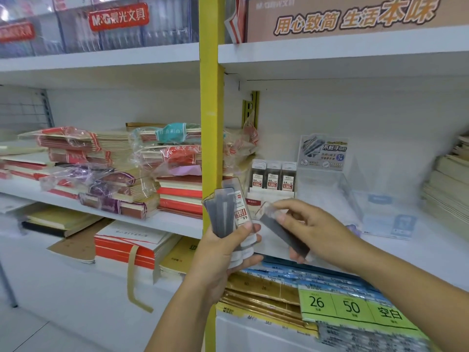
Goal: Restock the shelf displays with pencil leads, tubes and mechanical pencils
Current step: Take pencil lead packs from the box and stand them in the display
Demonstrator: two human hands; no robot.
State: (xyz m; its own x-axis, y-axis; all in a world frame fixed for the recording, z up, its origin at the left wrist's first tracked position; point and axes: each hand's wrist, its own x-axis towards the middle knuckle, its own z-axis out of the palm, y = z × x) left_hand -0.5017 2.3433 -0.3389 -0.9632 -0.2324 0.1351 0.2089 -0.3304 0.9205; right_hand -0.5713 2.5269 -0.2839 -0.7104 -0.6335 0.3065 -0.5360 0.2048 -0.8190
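Left hand: the left hand (pixel 223 252) grips a fanned bundle of lead cases (pixel 224 212) by their lower ends, fingers curled round them; the bundle stands upright in front of the yellow post (pixel 209 123)
Right hand: the right hand (pixel 312 229) pinches a single lead case (pixel 281 232), tilted, between thumb and fingertips; the case is in the air, near the display box and below it in the view, not yet touching it
Display box: the display box (pixel 272 196) sits on the white shelf (pixel 431 250) just right of the post; three standing cases (pixel 272 175) fill its back row; the front tier shows no cases that I can make out
Clear stand: a clear stand (pixel 327 184) with a printed card at its back is just beside the box; it looks unfilled, though the see-through walls make that hard to confirm
Done so far: one row of leads in place, by the look of it
Left to do: the single case and the whole bundle have yet to go in; no tubes or mechanical pencils are in view, so the task reads as early
Nearby: stacked notebooks (pixel 114 174) left of the post; green price cards (pixel 352 307) below
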